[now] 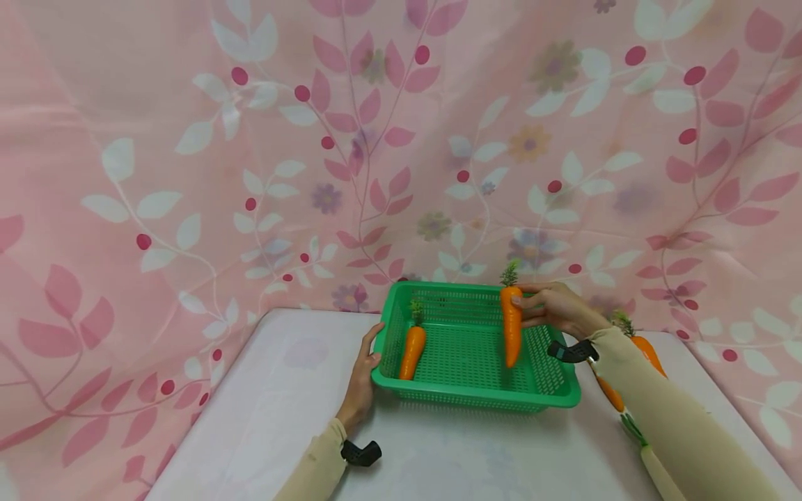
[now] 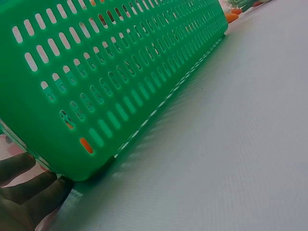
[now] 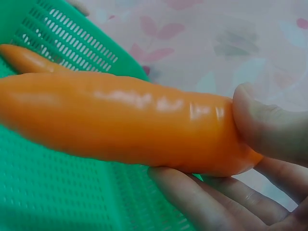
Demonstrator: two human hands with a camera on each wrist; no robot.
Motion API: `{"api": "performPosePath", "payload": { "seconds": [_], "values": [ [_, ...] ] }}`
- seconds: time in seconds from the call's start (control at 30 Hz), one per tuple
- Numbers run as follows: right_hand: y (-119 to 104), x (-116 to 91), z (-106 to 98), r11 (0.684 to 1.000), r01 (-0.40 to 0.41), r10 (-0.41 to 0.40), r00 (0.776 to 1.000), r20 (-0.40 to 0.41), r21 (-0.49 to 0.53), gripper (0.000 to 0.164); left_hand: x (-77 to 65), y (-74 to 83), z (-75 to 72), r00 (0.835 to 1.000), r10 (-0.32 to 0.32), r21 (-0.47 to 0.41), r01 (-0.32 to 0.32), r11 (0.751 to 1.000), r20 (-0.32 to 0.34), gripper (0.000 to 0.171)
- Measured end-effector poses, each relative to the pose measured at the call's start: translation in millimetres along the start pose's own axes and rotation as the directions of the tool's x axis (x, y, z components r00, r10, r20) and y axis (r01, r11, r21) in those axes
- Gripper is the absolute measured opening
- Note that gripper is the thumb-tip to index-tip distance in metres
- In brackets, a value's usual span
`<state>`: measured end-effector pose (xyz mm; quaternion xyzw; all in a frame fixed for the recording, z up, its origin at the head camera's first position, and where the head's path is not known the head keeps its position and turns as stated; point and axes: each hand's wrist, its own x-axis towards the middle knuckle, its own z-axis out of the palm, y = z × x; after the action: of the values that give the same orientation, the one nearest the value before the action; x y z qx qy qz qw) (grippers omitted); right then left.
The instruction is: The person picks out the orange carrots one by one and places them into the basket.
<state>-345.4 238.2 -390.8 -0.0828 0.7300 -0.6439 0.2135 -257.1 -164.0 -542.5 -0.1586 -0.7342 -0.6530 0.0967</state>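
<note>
Floral backdrop (image 1: 401, 139); pale table (image 1: 282, 390). Carrot (image 1: 512, 330): tip down over right part of green basket (image 1: 466, 394), pinched by right hand (image 1: 554, 306); its gloss could make it slip. Basket: second carrot (image 1: 412, 353) inside; left hand (image 1: 362, 372), fingers extended, touching left end.

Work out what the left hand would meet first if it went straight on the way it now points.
Most likely the green basket: its left end lies right at the left hand, and the two seem to touch, though depth makes a slight gap hard to rule out.
</note>
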Motion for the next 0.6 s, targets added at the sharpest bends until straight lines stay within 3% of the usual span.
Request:
{"api": "performPosePath", "payload": {
  "seconds": [0.6],
  "values": [
    [17.1, 21.4, 24.9, 0.998, -0.033, 0.031, 0.999, 0.043, 0.057, 0.077, -0.2, 0.8, -0.4, 1.000, -0.001, 0.018, 0.000, 1.000, 0.006, 0.058]
  ]
}}
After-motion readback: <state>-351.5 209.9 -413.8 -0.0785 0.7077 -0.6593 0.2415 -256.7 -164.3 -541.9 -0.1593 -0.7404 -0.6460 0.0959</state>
